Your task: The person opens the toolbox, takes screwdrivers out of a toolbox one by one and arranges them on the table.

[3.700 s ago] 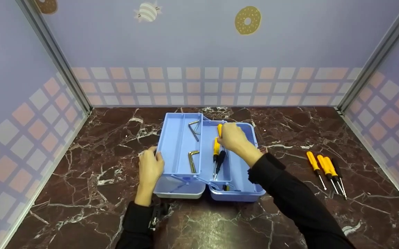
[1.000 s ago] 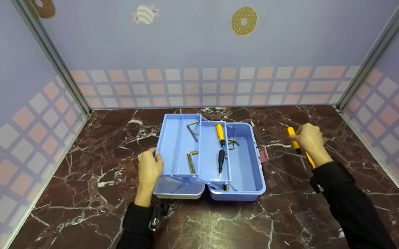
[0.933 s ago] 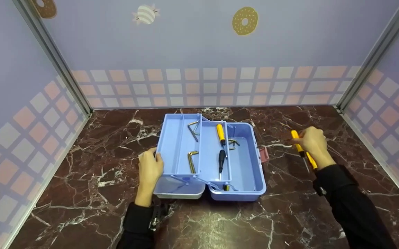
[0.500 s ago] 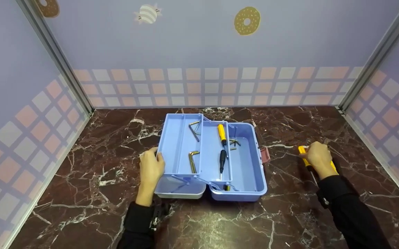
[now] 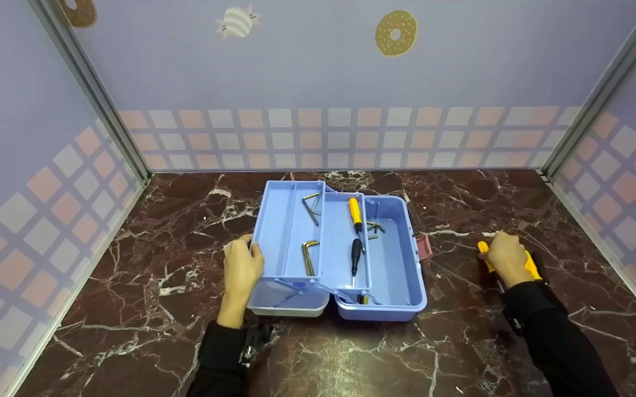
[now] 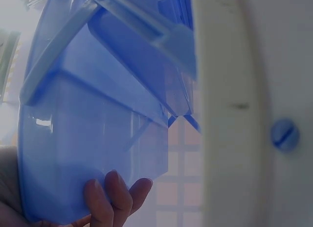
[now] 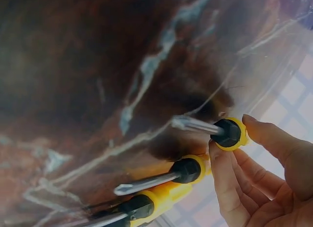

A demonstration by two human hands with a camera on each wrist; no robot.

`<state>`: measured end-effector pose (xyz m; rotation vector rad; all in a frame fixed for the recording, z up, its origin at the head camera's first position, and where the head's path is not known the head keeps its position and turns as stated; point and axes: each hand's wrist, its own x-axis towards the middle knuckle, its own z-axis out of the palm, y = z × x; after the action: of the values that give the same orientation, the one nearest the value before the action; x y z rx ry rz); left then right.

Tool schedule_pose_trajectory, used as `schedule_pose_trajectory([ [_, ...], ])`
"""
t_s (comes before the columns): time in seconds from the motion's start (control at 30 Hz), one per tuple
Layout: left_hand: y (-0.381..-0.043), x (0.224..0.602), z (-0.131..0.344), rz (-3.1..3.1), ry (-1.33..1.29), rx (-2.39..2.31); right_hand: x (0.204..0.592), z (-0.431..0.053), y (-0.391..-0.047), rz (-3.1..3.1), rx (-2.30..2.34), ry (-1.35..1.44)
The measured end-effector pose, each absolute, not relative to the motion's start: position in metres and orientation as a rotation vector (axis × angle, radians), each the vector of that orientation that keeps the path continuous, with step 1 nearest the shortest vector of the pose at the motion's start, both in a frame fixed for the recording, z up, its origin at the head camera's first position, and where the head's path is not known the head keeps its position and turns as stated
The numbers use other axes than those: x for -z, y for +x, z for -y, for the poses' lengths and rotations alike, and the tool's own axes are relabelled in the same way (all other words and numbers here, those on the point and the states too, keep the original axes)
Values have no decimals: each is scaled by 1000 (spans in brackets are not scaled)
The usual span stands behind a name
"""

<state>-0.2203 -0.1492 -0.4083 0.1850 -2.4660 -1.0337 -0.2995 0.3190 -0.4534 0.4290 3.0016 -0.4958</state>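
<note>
My right hand (image 5: 505,255) pinches a yellow-handled screwdriver (image 7: 230,133) between thumb and fingers, low over the table right of the toolbox. Beside it lie more yellow screwdrivers (image 7: 188,170) and a black-handled one (image 5: 539,264), partly hidden by the hand in the head view. My left hand (image 5: 242,264) grips the left side of the blue toolbox (image 5: 416,289), its fingertips curled against the blue plastic in the left wrist view. In the middle tray (image 5: 335,242) sit a yellow screwdriver (image 5: 354,211) and a black screwdriver (image 5: 356,253).
Hex keys (image 5: 308,258) lie in the toolbox's raised upper tray (image 5: 276,231). Small brass-coloured pieces (image 5: 375,226) rest in the deep bottom section. A pink latch (image 5: 423,247) sticks out to the right. Patterned walls (image 5: 318,138) enclose the dark marble table (image 5: 158,331).
My right hand has moved from the middle tray to the right with a yellow screwdriver, then down and nearer to the ones on the table. My left hand has stayed on the toolbox.
</note>
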Motion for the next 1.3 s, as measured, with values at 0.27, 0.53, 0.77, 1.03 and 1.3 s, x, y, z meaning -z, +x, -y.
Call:
schedule_pose_trajectory([
  [0.27,-219,407,149,2470,195,1027,456,-320,-299,-2981,499,419],
  [0.53,-219,407,148,2469,183,1013,448,-320,-295,-2968,444,438],
  [0.77,-219,407,149,2471,179,1015,425,-312,-293,-2983,470,446],
  [1.03,-220,408,150,2464,157,1039,387,-290,-288,-3102,500,275],
  [1.3,-219,407,150,2457,169,1020,355,-235,-281,-3248,647,-40],
])
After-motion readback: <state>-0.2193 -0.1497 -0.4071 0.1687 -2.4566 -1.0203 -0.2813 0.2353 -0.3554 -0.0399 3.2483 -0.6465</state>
